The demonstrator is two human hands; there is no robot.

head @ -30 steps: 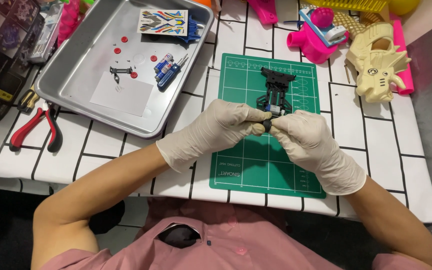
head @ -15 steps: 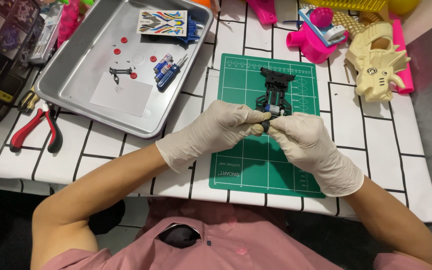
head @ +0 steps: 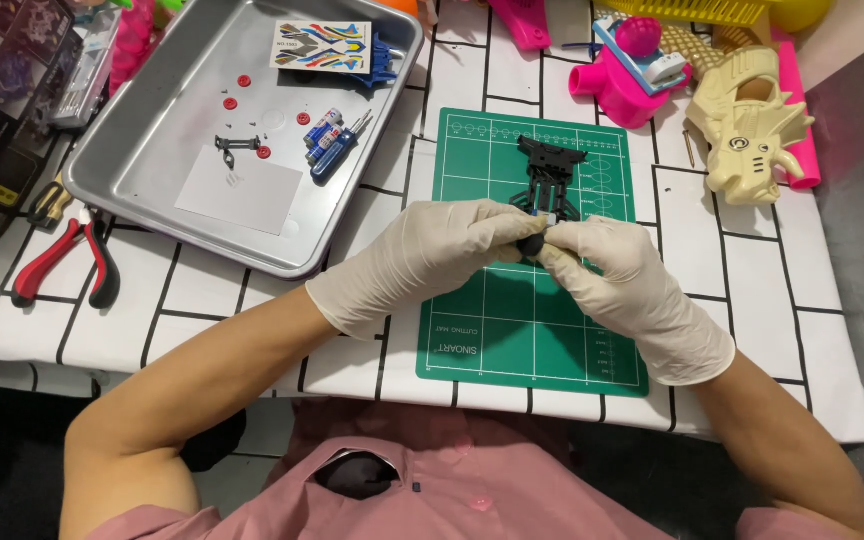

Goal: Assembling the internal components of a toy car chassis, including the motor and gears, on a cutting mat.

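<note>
Black toy-car chassis [head: 549,185] over green cutting mat [head: 512,330], near end pinched between both gloved hands, far end pointing to 12 o'clock. Left hand [head: 422,255] curled closed, fingertips clamped on chassis near end from 9 o'clock side. Right hand [head: 622,275] likewise closed, thumb and forefinger pressing a small part at same spot from 3 o'clock side; the part itself too hidden to name.

Step in hand, as judged: seating a small piece into chassis rear. Next move probably needs steady counter-pressure from both hands and straight alignment, no twisting.

Metal tray [head: 152,120] at 10 o'clock of mat, holding red wheels [head: 237,92], sticker sheet [head: 320,46], small batteries [head: 327,140]. Red-handled pliers [head: 62,260] at 9 o'clock, off tray. Cream toy shell [head: 747,120] at 2 o'clock, pink toy [head: 632,75] beside it.
</note>
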